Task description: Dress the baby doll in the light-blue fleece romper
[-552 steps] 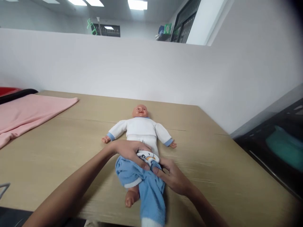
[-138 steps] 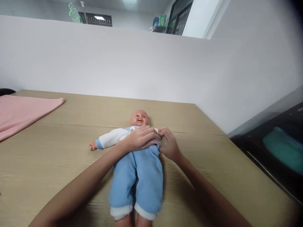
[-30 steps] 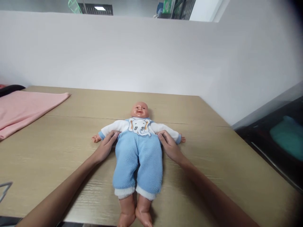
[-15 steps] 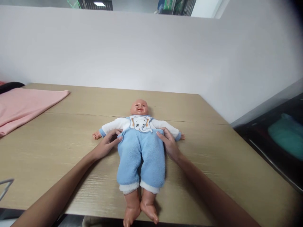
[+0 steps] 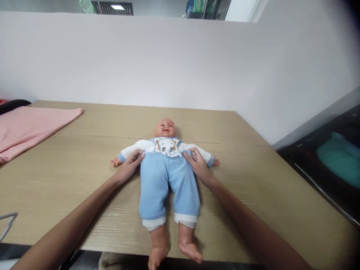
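A baby doll (image 5: 165, 128) lies face up on the wooden table (image 5: 70, 176), head away from me. It wears blue fleece overalls (image 5: 167, 183) with an elephant bib (image 5: 168, 146) over a white top. Its bare feet hang over the near table edge and the legs are spread apart. My left hand (image 5: 129, 165) grips the doll's side just under its arm, fingers curled against the overalls. My right hand (image 5: 198, 165) holds the opposite side in the same way.
A pink cloth (image 5: 30, 125) lies spread at the table's far left. A white partition wall (image 5: 168, 63) runs behind the table. A dark bin holding something teal (image 5: 340, 157) stands to the right. A thin wire piece (image 5: 8, 221) shows at the lower left.
The doll has slid a little toward me with both hands at its sides. Its legs have parted and its feet now hang farther past the table edge.
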`<state>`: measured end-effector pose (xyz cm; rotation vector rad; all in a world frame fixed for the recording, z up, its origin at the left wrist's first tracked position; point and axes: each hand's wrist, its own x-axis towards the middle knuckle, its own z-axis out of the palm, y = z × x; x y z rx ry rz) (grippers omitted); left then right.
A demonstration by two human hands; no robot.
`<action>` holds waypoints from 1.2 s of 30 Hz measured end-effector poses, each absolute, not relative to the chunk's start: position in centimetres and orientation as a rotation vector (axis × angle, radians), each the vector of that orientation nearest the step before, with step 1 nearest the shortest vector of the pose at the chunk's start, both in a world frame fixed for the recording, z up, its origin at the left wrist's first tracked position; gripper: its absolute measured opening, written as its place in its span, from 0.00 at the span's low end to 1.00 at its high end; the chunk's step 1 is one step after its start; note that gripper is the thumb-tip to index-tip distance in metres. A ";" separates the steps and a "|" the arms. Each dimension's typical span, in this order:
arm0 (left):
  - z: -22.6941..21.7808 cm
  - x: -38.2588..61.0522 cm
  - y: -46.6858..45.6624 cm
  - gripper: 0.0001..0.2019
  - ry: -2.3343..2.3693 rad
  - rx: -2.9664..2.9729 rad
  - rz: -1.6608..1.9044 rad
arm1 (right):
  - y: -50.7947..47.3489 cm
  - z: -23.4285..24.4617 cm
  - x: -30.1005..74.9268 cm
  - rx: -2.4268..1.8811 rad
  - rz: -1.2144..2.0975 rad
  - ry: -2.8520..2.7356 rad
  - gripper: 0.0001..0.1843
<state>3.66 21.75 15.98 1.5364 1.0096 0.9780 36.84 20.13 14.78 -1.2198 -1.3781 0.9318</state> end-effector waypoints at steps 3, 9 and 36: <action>16.5 3.2 21.2 0.23 1.019 1.615 0.909 | 19.4 15.4 37.2 -1.243 0.883 -1.487 0.27; 16.0 3.1 20.4 0.24 1.088 1.713 0.889 | 18.1 15.9 38.2 -1.321 0.637 -1.663 0.25; 15.8 3.9 21.7 0.22 0.908 1.392 0.939 | 19.8 15.0 38.6 -1.254 0.870 -1.522 0.32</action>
